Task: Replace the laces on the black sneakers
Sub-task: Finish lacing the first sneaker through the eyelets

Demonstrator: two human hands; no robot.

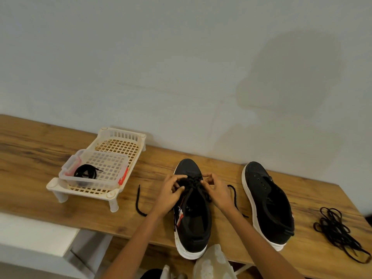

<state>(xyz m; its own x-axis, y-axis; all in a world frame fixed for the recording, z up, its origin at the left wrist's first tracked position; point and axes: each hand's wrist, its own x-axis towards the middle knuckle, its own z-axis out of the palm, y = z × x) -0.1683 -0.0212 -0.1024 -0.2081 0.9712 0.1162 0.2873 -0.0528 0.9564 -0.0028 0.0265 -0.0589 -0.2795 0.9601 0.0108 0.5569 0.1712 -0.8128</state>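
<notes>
Two black sneakers with white soles stand on the wooden table, toes toward the wall. The left sneaker has a black lace threaded through its lower eyelets, with loose ends trailing onto the table on both sides. My left hand and my right hand both pinch this lace over the eyelets. The right sneaker has bare eyelets and no lace. A tangled pile of black laces lies at the far right of the table.
A white plastic rack stands at the left; on it sits a clear box holding a coiled black lace. The wall runs close behind the table. A white surface lies below the table's front left edge.
</notes>
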